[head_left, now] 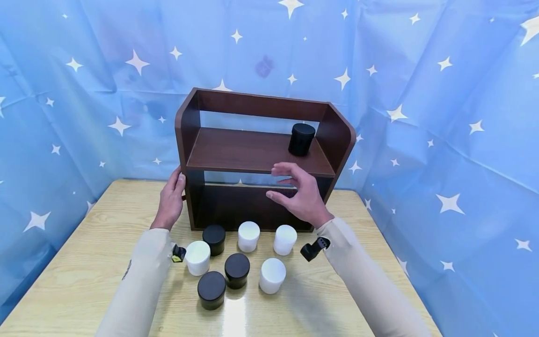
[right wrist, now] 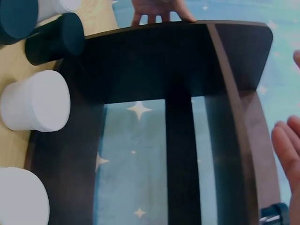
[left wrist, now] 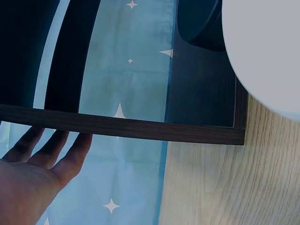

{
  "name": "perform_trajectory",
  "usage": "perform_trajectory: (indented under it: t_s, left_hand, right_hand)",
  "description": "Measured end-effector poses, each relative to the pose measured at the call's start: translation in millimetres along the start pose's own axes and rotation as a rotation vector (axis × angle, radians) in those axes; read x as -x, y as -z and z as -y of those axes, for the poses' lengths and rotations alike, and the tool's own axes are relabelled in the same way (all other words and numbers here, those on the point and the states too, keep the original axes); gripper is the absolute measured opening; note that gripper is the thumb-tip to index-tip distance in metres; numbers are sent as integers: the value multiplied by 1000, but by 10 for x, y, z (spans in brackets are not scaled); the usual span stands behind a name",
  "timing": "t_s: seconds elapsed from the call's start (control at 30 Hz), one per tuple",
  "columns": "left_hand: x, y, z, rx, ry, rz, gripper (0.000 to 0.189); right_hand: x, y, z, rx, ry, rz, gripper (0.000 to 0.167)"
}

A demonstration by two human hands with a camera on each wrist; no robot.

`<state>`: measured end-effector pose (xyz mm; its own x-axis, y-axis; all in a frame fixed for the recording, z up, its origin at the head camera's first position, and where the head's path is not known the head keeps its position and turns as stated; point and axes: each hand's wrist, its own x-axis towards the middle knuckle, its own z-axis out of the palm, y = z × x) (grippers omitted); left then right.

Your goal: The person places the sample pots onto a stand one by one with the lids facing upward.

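A dark brown two-tier shelf (head_left: 261,150) stands on the table. On its upper board, toward the right side, sits a black lidded jar (head_left: 301,139). My left hand (head_left: 170,199) rests its extended fingers (left wrist: 70,157) against the outside of the shelf's left panel. The right hand (head_left: 301,194) is raised in front of the upper board, below the black jar in the head view. Its thumb and fingers are spread apart, with nothing between them. In front of the shelf stand several white jars (head_left: 272,276) and three black jars (head_left: 237,270), all upright.
The light wooden table (head_left: 97,248) runs out to both sides of the shelf. Behind and beside it hangs a blue curtain (head_left: 412,154) with white stars. Each sleeve has a small dark device (head_left: 313,249) at the wrist. The shelf's lower compartment (head_left: 244,206) lies behind the jars.
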<state>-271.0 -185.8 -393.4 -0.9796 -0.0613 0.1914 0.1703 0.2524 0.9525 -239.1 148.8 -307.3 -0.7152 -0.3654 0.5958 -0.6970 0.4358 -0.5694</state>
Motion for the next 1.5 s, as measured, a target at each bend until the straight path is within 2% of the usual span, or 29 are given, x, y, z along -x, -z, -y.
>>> perform_trajectory:
  t_s: [0.33, 0.63, 1.03, 1.27, 1.5]
  left_hand:
    - [-80, -3, 153, 1, -34, -13, 58]
    - [-67, -10, 143, -1, -40, -18, 60]
    - [-56, -17, 124, 7, -17, -12, 62]
    - [-71, -13, 136, 13, -15, -17, 63]
    - [-70, -16, 143, 7, -19, -16, 63]
  right_hand:
    - [237, -47, -180, -19, -64, 59, 59]
    - [410, -86, -323, -50, -129, 80, 58]
    - [630, -140, -543, -28, -243, 80, 54]
    - [797, -203, -708, -35, -273, 69, 55]
    - [936, -260, -833, 10, -400, 76, 58]
